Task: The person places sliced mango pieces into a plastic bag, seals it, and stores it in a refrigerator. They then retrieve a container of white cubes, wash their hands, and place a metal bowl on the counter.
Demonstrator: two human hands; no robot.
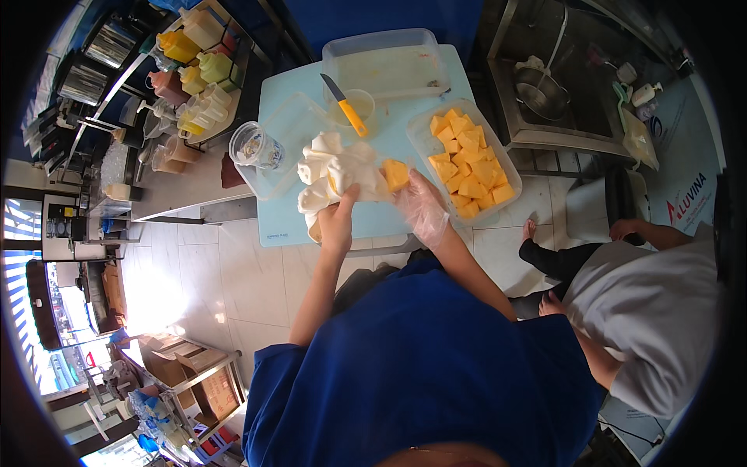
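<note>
My bare left hand [337, 225] grips a white, soft-looking lobed thing [344, 163] with folded edges, perhaps a fruit rind; a little yellow shows in one fold. In my right hand [425, 207], which wears a clear plastic glove, is a yellow chunk [396, 175], apparently cut fruit, close against the white thing's right side. To the right, a clear plastic tub [418, 137] holds several similar yellow chunks [470, 157]. Beyond my hands, a knife [350, 114] with a yellow handle and dark blade lies across a round clear container [366, 104].
A pale blue tabletop [402, 230] bears a large clear bin [382, 64] at the back and a printed plastic cup [257, 146] on a clear tray at left. Sauce bottles [216, 67] stand on the left counter. A steel sink [540, 131] and another person [636, 309] are at right.
</note>
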